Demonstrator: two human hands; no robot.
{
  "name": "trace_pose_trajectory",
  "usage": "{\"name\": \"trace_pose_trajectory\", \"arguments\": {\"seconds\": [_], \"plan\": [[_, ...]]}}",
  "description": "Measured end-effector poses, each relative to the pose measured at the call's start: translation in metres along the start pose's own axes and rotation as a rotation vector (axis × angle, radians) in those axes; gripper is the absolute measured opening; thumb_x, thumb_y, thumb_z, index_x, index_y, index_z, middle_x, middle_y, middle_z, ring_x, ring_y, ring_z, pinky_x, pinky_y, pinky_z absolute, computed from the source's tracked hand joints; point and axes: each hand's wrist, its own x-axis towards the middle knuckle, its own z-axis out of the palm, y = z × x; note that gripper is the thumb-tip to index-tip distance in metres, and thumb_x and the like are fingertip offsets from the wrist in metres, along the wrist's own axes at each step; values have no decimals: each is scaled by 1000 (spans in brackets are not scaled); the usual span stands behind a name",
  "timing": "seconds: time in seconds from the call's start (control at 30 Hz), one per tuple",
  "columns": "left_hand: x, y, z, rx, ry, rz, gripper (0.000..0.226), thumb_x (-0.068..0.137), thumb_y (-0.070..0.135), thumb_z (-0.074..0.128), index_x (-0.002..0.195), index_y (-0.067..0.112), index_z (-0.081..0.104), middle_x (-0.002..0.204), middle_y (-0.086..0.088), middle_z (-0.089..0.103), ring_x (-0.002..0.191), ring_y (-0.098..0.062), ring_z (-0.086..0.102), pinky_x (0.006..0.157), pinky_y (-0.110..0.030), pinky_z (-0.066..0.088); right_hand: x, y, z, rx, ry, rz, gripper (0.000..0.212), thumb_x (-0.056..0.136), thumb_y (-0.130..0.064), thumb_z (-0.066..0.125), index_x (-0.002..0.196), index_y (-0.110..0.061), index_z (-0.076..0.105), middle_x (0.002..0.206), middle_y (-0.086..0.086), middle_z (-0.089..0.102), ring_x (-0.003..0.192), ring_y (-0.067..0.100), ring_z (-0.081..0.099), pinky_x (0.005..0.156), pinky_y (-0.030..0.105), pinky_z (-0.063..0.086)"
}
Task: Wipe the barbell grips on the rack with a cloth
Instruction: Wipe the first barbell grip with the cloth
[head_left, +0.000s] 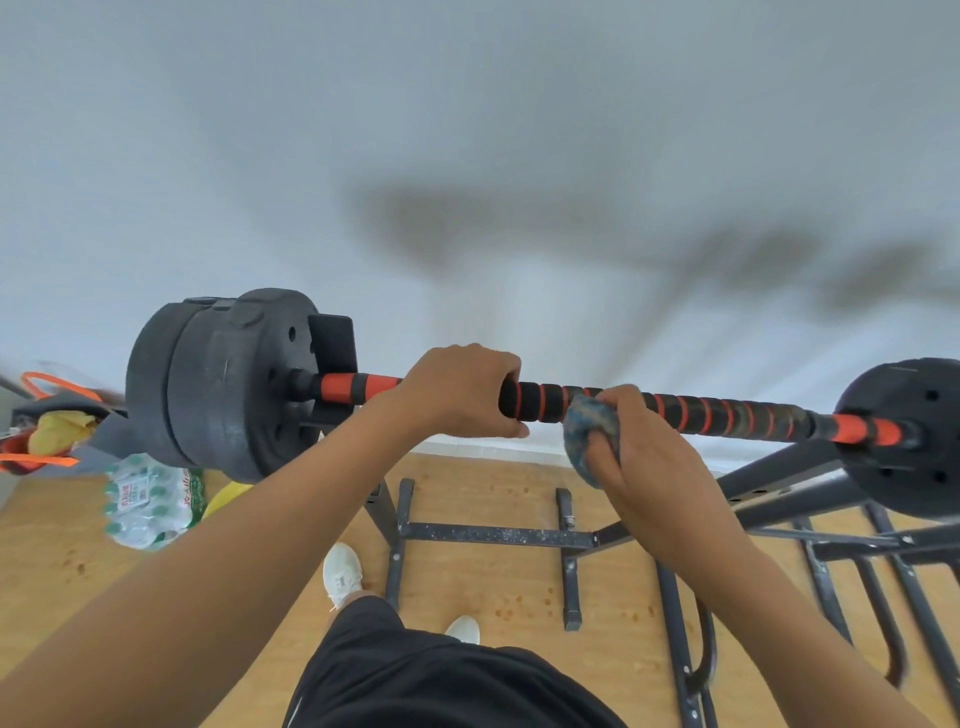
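Overhead, a barbell (675, 410) is seen lying across a black metal rack (498, 535), running from left to right and dipping slightly toward the right. Its shaft is covered with a black foam grip (540, 401) ringed in orange, with solid orange sections near each end. Black weight plates (218, 384) are stacked on the left end; a further plate (906, 441) is carried on the right end.

The left hand (462, 389) is wrapped over the bar from the near side, fingers curled round the foam just left of centre, thumb tucked below. The bar is held firmly in this fist.

The right hand (644, 447) is placed just beside it, to the right. A bunched blue-grey cloth (589, 431) is pinched between its thumb and curled fingers, and the cloth is pressed against the near underside of the grip. The cloth touches the foam where the black and orange rings begin to narrow.

Below, a wooden floor (493, 493) is visible, with white sneakers (340, 571) and black shorts (441, 675) near the bottom edge. To the far left, a shrink-wrapped pack of water bottles (145, 504) is noted on the floor, with yellow and orange items (57, 431) beside it, too blurred to be named. A pale wall (467, 130) fills the upper half.
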Motion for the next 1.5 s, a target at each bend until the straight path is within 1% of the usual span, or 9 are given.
{"name": "trace_pose_trajectory", "arguments": {"seconds": [0.1,0.27,0.5,0.7,0.87,1.03,1.13,1.4,1.5], "plan": [[10,2,-12,-125,-216,-38,54,78,63,77,109,24,55,90,7,66,79,-15,67,70,-33,51,15,-9,7,-15,-52,-55,22,104,-39,38,120,-24,41,78,-5,59,65,13,58,58,37,52],[22,8,-14,-145,-437,-97,36,84,46,79,81,11,70,63,4,73,47,-12,67,64,-31,60,43,-17,21,-74,109,-89,17,101,-41,47,100,-24,48,77,-7,54,66,16,54,56,36,47],[16,14,-2,40,-175,-147,21,73,36,65,74,16,60,59,3,67,50,-18,62,57,-25,49,73,-25,24,-192,77,-61,17,95,-26,53,85,-17,42,64,-4,46,61,27,49,54,33,38],[2,15,12,289,132,-45,27,89,37,58,69,23,46,63,6,50,49,-16,46,53,-30,37,94,-23,19,-176,13,-10,14,94,-27,50,83,-19,45,69,2,52,67,29,54,56,31,36],[-6,14,44,455,443,15,26,82,26,68,71,21,45,50,9,33,41,-19,36,47,-25,25,75,-19,14,-143,-17,-12,19,96,-33,50,83,-21,45,71,2,55,65,25,55,54,32,42],[1,18,2,111,2,-110,38,77,46,68,96,20,48,75,5,62,62,-18,65,60,-29,43,58,-21,20,-146,6,-29,14,95,-28,55,89,-18,47,71,3,56,63,26,55,56,36,46],[7,19,-12,33,-271,-160,26,78,41,66,87,18,61,60,9,69,53,-10,71,62,-25,52,61,-22,27,-130,42,-14,13,94,-26,54,88,-19,44,70,5,55,62,30,55,55,37,45],[-9,15,34,431,279,-46,40,86,28,59,59,20,30,49,7,29,39,-14,25,47,-26,16,81,-31,23,-259,3,81,9,94,-24,51,89,-17,49,76,6,58,67,30,55,56,32,42],[-11,17,43,487,422,-63,38,73,25,71,61,21,35,48,7,13,38,-16,25,49,-25,17,81,-39,21,-311,-10,103,6,94,-22,51,94,-16,53,74,4,56,69,29,58,57,32,44]]}}
